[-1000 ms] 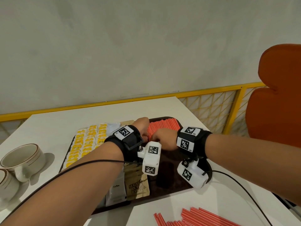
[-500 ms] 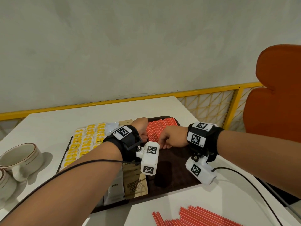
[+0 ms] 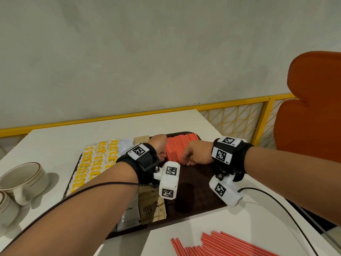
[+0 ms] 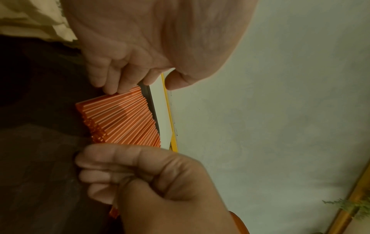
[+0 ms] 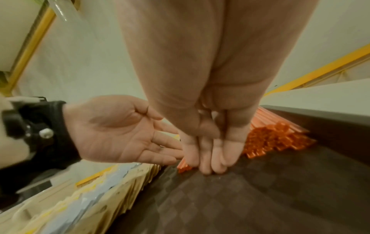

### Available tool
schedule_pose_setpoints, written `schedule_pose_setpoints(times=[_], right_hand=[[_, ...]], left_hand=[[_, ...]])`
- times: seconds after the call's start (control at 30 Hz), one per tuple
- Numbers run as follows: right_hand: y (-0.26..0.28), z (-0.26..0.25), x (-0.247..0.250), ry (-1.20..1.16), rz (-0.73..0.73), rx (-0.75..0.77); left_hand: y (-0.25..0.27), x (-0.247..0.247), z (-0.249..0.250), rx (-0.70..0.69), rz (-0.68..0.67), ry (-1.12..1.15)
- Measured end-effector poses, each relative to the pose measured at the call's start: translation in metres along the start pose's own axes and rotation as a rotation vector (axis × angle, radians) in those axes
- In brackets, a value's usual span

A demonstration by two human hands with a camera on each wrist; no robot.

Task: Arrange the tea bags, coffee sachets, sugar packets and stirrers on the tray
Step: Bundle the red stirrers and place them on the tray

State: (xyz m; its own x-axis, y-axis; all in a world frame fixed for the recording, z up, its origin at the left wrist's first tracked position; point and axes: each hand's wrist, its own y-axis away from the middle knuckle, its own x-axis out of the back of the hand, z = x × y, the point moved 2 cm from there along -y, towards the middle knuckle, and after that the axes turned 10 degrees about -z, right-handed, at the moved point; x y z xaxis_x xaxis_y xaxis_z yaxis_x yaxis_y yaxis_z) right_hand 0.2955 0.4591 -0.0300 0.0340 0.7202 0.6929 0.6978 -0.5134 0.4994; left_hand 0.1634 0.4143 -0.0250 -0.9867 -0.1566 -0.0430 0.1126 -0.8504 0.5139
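On the dark brown tray [image 3: 200, 183] a pile of red stirrers [image 3: 178, 146] lies at the back right. My left hand [image 3: 160, 151] is flat and open, its fingers [image 4: 112, 82] resting against the left edge of the pile. My right hand [image 3: 191, 157] points down with straight fingers held together. Its fingertips [image 5: 210, 164] touch the tray at the near ends of the stirrers [image 5: 278, 134]. Neither hand holds anything. Yellow tea bags [image 3: 96, 163] fill the tray's left side. Next to them lie grey-white coffee sachets [image 3: 129, 216] and brown sugar packets [image 3: 152, 209].
More loose red stirrers [image 3: 223, 246] lie on the white table near its front edge. Two cream cups [image 3: 22, 180] stand at the far left. An orange chair [image 3: 313, 111] and a yellow railing [image 3: 212, 106] border the table on the right and behind.
My right hand has drawn to the right, away from the left hand, along the near ends of the stirrers. The left hand has stayed at the pile's left edge.
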Motion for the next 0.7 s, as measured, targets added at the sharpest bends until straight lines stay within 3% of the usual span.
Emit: schedule_pose_setpoints(times=[0.13,0.23,0.27,0.4,0.7], right_hand=[[0.004,0.005,0.012,0.001,0.019,-0.069],[0.012,0.011,0.015,-0.093,-0.179,-0.080],[0.014,0.012,0.013,-0.077,-0.184,-0.103],[0.018,0.015,0.012,0.038,0.008,-0.122],[0.027,0.020,0.011,0.093,0.004,-0.186]], left_hand=[[0.001,0.002,0.001,-0.003,0.001,-0.034],[0.006,0.002,0.002,0.014,0.023,-0.044],[0.005,0.002,0.002,0.009,0.023,-0.054],[0.012,0.000,0.002,0.005,-0.012,-0.084],[0.018,-0.003,0.001,0.008,-0.021,-0.049]])
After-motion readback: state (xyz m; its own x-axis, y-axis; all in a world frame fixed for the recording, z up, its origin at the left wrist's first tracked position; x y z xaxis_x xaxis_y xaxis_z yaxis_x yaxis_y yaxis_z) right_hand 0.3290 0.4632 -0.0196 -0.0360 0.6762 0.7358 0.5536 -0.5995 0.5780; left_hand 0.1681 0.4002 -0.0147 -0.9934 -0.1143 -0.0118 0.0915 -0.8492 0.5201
